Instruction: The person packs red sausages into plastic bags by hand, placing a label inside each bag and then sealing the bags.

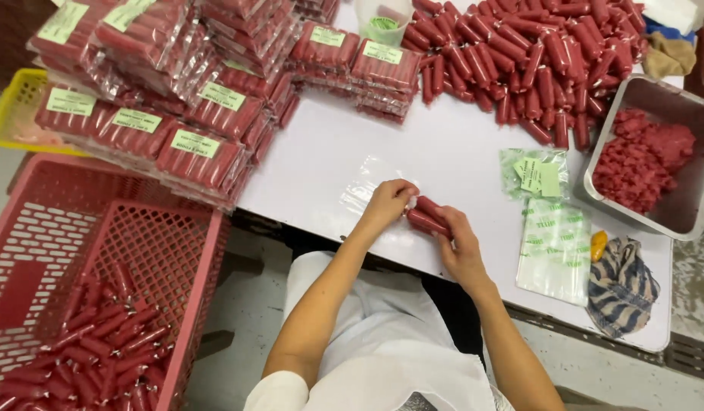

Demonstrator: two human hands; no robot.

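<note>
My right hand grips a couple of short red sausages over the white table near its front edge. My left hand pinches the mouth of a clear plastic bag that lies flat on the table, right against the ends of those sausages. A big heap of loose red sausages lies at the back right of the table. Stacks of sealed sausage packs with green labels fill the back left.
A metal tray of red minced meat stands at the right. Green labels, a pile of printed bags and a striped cloth lie beside it. A red crate with loose sausages sits lower left, a yellow crate behind.
</note>
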